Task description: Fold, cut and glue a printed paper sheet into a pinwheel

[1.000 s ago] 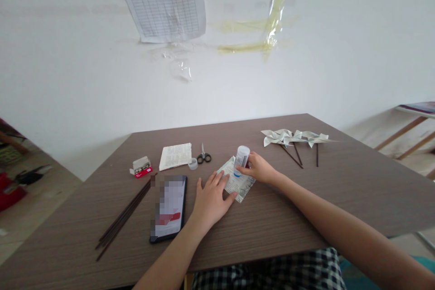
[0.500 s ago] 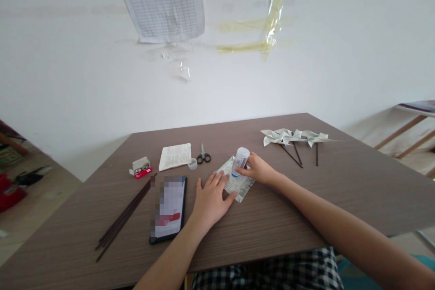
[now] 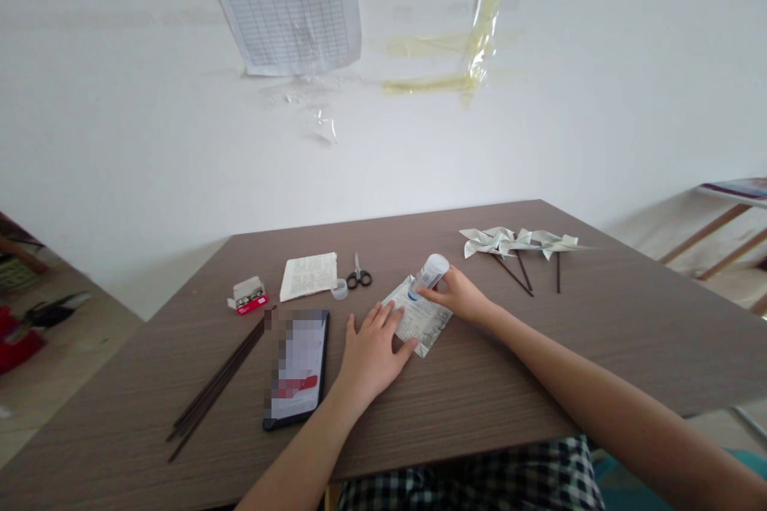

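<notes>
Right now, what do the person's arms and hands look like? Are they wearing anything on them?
The left hand and right hand are bare, without gloves. No sleeve shows on the left forearm or right forearm, and I see no watch or bracelet. Some right fingers are hidden. Low down, there's black-and-white checked cloth, probably clothing.

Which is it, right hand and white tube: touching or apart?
Touching. The head view shows the right hand gripping the white tube, its thumb lying across the near side.
</notes>
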`<state>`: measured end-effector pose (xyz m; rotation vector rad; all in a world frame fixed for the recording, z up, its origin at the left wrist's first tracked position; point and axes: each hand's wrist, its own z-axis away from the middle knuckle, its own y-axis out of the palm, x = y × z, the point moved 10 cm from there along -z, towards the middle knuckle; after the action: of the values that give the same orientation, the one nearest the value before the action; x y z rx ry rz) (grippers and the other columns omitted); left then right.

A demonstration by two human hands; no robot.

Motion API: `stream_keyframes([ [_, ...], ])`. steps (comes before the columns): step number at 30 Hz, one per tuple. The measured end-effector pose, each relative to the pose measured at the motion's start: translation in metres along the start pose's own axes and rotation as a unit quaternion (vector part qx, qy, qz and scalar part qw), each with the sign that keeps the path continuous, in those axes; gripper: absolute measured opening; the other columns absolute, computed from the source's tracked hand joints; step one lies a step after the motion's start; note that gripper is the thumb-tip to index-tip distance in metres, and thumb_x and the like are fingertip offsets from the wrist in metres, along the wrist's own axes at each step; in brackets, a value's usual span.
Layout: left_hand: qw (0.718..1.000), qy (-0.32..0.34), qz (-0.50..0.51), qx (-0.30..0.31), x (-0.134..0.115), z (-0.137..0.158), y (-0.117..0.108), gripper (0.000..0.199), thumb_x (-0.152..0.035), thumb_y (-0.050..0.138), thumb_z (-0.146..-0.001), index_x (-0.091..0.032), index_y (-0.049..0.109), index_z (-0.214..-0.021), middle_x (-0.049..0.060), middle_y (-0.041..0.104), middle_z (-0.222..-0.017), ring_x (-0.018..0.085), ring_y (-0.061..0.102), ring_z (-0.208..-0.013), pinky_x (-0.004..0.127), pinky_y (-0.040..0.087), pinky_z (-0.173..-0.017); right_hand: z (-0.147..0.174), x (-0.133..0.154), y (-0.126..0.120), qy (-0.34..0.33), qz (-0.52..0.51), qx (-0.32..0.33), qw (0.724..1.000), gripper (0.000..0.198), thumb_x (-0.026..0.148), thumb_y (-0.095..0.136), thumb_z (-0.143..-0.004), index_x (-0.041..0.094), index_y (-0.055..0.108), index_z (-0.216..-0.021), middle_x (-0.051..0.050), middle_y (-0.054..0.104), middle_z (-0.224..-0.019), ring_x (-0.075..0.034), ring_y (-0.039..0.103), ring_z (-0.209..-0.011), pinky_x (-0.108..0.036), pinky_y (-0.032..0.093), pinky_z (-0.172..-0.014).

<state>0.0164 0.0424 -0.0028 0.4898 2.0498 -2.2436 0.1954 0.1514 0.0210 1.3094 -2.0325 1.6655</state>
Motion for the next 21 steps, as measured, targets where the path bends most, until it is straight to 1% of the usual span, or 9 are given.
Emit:
stream_keyframes([
  [3,1.000,-0.002,0.002,0.003,0.000,0.000,0.000,0.062,-0.043,0.071,-0.122,-0.034,0.071,-0.184,0.013,0.056,-0.201,0.046,0.046,-0.191,0.088,0.028,-0.156,-0.001,-0.007,-0.009,-0.001,-0.072,-0.025,0.997,0.021,0.044,0.089,-0.107,0.025,0.085,-0.098,-0.010,0.094,-0.102,-0.034,0.090,-0.097,-0.047,0.073,-0.097],
  [5,1.000,0.000,0.005,0.000,0.000,0.000,0.001,0.062,-0.044,0.072,-0.122,-0.034,0.071,-0.183,0.013,0.056,-0.201,0.046,0.046,-0.191,0.088,0.028,-0.155,-0.001,-0.011,-0.013,-0.002,-0.091,-0.036,0.995,0.022,0.045,0.089,-0.106,0.023,0.088,-0.104,-0.011,0.095,-0.106,-0.035,0.091,-0.099,-0.049,0.074,-0.098],
  [7,1.000,0.000,0.008,-0.004,0.001,0.000,0.000,0.061,-0.045,0.073,-0.122,-0.036,0.072,-0.183,0.012,0.057,-0.201,0.047,0.046,-0.191,0.088,0.028,-0.155,0.000,-0.013,-0.011,-0.002,-0.094,-0.024,0.995,0.025,0.048,0.090,-0.105,0.023,0.090,-0.106,-0.012,0.096,-0.107,-0.036,0.092,-0.099,-0.051,0.075,-0.099],
  [10,1.000,-0.004,0.008,-0.001,0.001,0.000,0.000,0.060,-0.047,0.074,-0.122,-0.038,0.072,-0.182,0.011,0.057,-0.201,0.046,0.046,-0.191,0.086,0.028,-0.156,0.002,-0.012,-0.003,-0.009,-0.094,0.009,0.995,0.027,0.051,0.092,-0.105,0.024,0.090,-0.104,-0.013,0.096,-0.106,-0.038,0.092,-0.100,-0.053,0.076,-0.101],
  [12,1.000,-0.006,0.002,0.007,0.000,0.000,0.001,0.061,-0.047,0.072,-0.123,-0.037,0.071,-0.183,0.012,0.054,-0.203,0.045,0.044,-0.192,0.085,0.027,-0.157,0.004,-0.008,-0.003,-0.030,-0.105,0.007,0.994,0.029,0.053,0.094,-0.105,0.024,0.092,-0.110,-0.014,0.097,-0.113,-0.038,0.093,-0.106,-0.054,0.075,-0.106],
  [15,1.000,-0.007,-0.009,0.018,-0.001,0.001,0.001,0.063,-0.044,0.068,-0.125,-0.033,0.067,-0.186,0.013,0.050,-0.205,0.044,0.041,-0.194,0.086,0.025,-0.157,0.007,-0.004,-0.012,-0.073,-0.137,-0.040,0.987,0.044,0.059,0.097,-0.103,0.024,0.092,-0.129,-0.016,0.096,-0.130,-0.038,0.093,-0.120,-0.054,0.074,-0.114],
  [17,1.000,-0.005,-0.010,0.018,-0.002,0.002,0.000,0.064,-0.044,0.067,-0.125,-0.030,0.066,-0.187,0.014,0.050,-0.205,0.044,0.041,-0.194,0.085,0.025,-0.157,0.008,-0.003,-0.022,-0.107,-0.143,-0.081,0.981,0.052,0.063,0.099,-0.103,0.026,0.092,-0.138,-0.016,0.096,-0.137,-0.038,0.091,-0.127,-0.054,0.073,-0.117],
  [19,1.000,-0.005,-0.009,0.016,-0.002,0.002,0.000,0.064,-0.043,0.066,-0.125,-0.029,0.067,-0.187,0.014,0.051,-0.204,0.045,0.042,-0.193,0.085,0.026,-0.157,0.010,-0.001,-0.032,-0.147,-0.118,-0.120,0.975,0.051,0.059,0.099,-0.104,0.028,0.092,-0.144,-0.015,0.096,-0.139,-0.038,0.090,-0.127,-0.056,0.072,-0.119],
  [21,1.000,-0.005,-0.008,0.015,-0.002,0.002,-0.001,0.063,-0.044,0.066,-0.124,-0.030,0.067,-0.186,0.013,0.052,-0.204,0.046,0.043,-0.193,0.084,0.026,-0.157,0.012,0.000,-0.039,-0.179,-0.072,-0.151,0.970,0.045,0.050,0.096,-0.107,0.032,0.092,-0.148,-0.013,0.096,-0.140,-0.037,0.090,-0.122,-0.059,0.070,-0.120],
])
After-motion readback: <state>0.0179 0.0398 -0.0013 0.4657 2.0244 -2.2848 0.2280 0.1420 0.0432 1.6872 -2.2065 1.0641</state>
